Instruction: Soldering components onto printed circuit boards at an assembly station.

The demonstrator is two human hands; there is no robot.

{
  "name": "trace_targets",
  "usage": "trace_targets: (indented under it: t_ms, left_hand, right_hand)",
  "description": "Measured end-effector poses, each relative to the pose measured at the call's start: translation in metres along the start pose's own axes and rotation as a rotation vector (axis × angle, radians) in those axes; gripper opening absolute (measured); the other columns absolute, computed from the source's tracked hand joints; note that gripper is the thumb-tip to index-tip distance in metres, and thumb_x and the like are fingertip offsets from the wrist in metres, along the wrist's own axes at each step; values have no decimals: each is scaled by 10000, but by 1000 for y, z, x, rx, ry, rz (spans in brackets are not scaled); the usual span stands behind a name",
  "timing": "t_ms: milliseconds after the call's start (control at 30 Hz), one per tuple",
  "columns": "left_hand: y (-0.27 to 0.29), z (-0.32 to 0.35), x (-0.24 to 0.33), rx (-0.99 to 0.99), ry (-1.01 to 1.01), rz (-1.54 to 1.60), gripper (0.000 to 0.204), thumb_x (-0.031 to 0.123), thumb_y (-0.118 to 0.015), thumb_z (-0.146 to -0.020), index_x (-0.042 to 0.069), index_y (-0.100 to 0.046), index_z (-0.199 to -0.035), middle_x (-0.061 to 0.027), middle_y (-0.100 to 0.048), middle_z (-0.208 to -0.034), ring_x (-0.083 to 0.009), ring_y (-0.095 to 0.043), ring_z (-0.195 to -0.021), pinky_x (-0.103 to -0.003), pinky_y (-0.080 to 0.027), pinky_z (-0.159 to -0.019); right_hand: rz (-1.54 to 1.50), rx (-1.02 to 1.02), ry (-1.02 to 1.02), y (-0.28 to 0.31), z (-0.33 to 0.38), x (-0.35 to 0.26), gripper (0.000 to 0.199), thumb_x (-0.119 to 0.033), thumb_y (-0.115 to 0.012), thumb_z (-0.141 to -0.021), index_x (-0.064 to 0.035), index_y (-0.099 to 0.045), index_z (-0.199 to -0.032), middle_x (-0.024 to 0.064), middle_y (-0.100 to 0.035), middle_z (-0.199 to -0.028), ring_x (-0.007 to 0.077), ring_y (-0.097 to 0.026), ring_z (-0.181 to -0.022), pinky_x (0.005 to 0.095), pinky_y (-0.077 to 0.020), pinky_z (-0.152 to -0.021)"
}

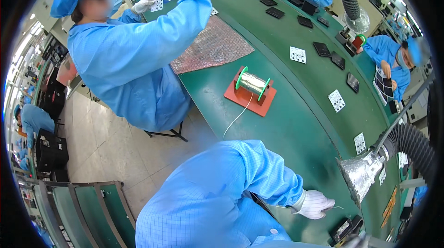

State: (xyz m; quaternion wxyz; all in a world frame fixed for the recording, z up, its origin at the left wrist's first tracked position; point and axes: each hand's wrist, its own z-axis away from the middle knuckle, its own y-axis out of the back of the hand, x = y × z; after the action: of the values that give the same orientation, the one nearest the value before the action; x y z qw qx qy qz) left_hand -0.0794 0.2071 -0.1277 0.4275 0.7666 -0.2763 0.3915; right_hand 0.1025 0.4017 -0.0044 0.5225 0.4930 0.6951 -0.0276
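Note:
My left hand [314, 204], in a white striped glove, is closed with its fingers pinched together. A short end of thin solder wire [340, 207] sticks out past its fingertips. Farther up the bench, a spool of solder wire [253, 83] with green rims sits on a red-brown stand [264, 108]. Its pale strand [237, 118] runs down toward my blue sleeve and passes out of sight behind it. A pale, blurred shape at the bottom edge, by a black holder [341, 229], may be part of my right hand [355, 242]; its fingers are hidden.
A foil-covered fume hood [360, 176] on a black hose overhangs the bench at right. White circuit boards [336, 101] and black cases [353, 83] lie along the green belt. Bubble wrap [212, 44] lies near a co-worker [134, 58] at left. Other people sit across the belt.

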Motion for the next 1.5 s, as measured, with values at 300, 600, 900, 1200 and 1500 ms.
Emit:
trace_targets:
  t_ms: [300, 600, 900, 1200, 1500]
  left_hand:
    - [-5, -2, -4, 133, 21, 50, 213, 187, -614, -814, 49, -469, -885, -149, -532, -729, -350, -566, -651, -437, -434, -573]
    - [1, -2, 14, 170, 121, 48, 257, 250, -617, -846, 63, -514, -989, -199, -631, -771, -422, -625, -703, -507, -488, -597]
    - [-4, -16, 32, 163, 278, 76, 270, 210, -692, -850, 21, -524, -945, -169, -641, -745, -305, -641, -631, -396, -501, -572]
    - [-9, -31, 48, -37, 312, 38, 307, 279, -433, -1007, 22, -562, -899, -110, -611, -744, -176, -566, -522, -308, -457, -479]
    - [-31, -45, 9, -57, -222, -492, 185, 17, -594, -814, -6, -600, -998, -89, -556, -853, -246, -585, -642, -337, -496, -555]
  right_hand:
    - [720, -367, 40, -91, 77, 30, 251, -51, -529, -855, -36, -647, -1076, 194, -696, -903, 357, -677, -811, 433, -529, -716]
    - [470, -235, 147, -83, 76, 37, 166, -59, -631, -820, -64, -663, -982, 166, -694, -854, 354, -664, -741, 438, -529, -678]
    - [423, -233, 89, -66, 57, 31, 118, -123, -643, -795, -99, -666, -908, 141, -665, -736, 319, -654, -664, 427, -521, -613]
    - [422, -223, 85, -62, 72, 46, 105, -205, -605, -846, -116, -649, -881, 109, -656, -680, 293, -644, -617, 412, -507, -566]
    - [339, 107, 87, 100, -61, -53, 208, -113, -599, -849, -4, -664, -1014, 76, -651, -834, 129, -598, -735, 259, -469, -635]
